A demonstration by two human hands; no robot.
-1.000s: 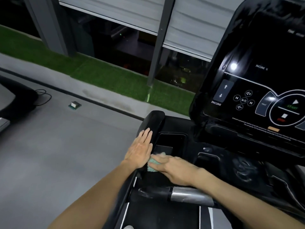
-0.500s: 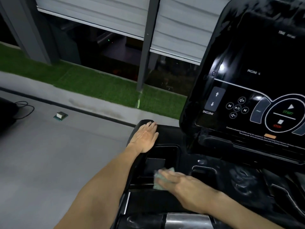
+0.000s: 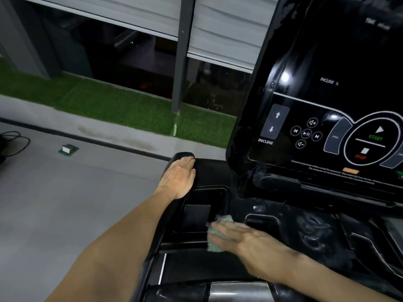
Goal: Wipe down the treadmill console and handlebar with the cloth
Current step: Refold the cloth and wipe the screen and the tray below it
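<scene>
Two bare hands on treadmill console (image 3: 250, 203), left hand (image 3: 178, 178) flat, fingers together, right hand (image 3: 246, 243) fingers straight, pressing green cloth (image 3: 214, 244)

We worked in dim light; the black console (image 3: 322, 62) swallowed detail except one white glare spot on its glossy left bezel. The silver handlebar grip (image 3: 239, 290) caught a soft sheen. Our right hand (image 3: 246, 243) and the cloth (image 3: 214, 246) smeared with motion blur; frame edges bowed.
</scene>
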